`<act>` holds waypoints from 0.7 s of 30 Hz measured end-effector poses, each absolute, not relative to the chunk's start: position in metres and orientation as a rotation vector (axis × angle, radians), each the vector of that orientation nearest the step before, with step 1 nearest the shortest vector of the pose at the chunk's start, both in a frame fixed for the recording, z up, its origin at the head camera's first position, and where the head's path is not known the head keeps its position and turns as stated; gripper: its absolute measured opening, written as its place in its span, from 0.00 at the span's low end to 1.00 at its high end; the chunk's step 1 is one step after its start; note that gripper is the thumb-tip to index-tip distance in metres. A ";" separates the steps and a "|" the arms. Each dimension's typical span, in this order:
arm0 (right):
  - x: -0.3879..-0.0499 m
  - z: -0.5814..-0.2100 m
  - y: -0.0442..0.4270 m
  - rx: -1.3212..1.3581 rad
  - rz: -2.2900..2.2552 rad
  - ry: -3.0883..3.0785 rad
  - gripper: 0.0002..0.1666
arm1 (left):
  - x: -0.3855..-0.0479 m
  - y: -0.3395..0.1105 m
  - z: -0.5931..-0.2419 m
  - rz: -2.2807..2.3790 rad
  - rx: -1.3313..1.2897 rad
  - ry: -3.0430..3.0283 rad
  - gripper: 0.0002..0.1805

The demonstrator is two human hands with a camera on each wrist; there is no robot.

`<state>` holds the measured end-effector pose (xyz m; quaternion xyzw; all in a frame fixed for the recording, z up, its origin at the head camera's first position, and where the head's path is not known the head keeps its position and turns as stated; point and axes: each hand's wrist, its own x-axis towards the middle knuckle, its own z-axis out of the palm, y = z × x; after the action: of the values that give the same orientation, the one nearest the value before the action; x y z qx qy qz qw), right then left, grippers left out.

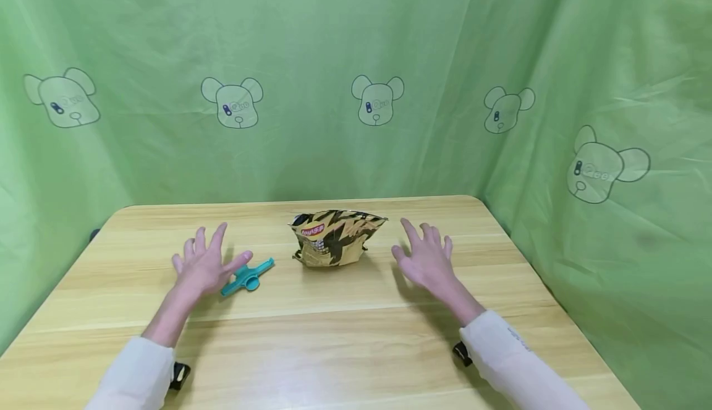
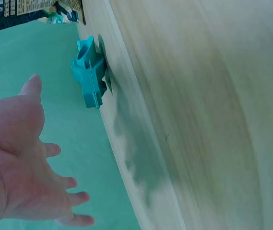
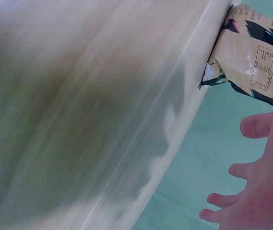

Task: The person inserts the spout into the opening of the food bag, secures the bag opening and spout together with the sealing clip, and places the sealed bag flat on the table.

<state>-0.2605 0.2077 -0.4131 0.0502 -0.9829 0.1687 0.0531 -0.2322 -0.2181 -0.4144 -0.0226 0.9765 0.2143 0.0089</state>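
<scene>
A gold and black Lay's chip bag (image 1: 334, 240) stands on the wooden table, between the two hands and a little beyond them. Left of it lies a teal plastic bag clip (image 1: 247, 277) with a round part at its middle. My left hand (image 1: 203, 268) hovers beside the clip with fingers spread, its thumb overlapping the clip in the head view; the left wrist view shows a gap between the hand and the clip (image 2: 89, 72). To the right of the bag, my right hand (image 1: 427, 261) hangs above the table, fingers apart and holding nothing. The bag (image 3: 251, 52) is just past its thumb.
The light wooden table (image 1: 334, 348) has rounded far corners. Green curtains (image 1: 311, 150) printed with bear-like heads hang behind it and along both sides. White sleeves (image 1: 517, 354) cover the forearms, with a black device (image 1: 179, 375) at each wrist.
</scene>
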 end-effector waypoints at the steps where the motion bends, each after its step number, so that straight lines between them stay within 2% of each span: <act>1: -0.260 -0.413 0.207 0.157 0.515 -2.984 0.43 | -0.232 -0.217 -0.414 0.674 -0.057 3.045 0.55; 11: -0.259 -0.415 0.200 0.175 0.582 -2.947 0.43 | -0.226 -0.204 -0.420 0.810 0.085 3.026 0.53; 21: -0.259 -0.417 0.198 0.212 0.707 -2.940 0.45 | -0.223 -0.199 -0.423 1.088 0.144 2.876 0.55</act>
<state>-0.2590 0.1977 -0.4169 0.0700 -0.9684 0.2330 0.0550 -0.2230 -0.1989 -0.4226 0.0467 0.9339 0.3531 0.0315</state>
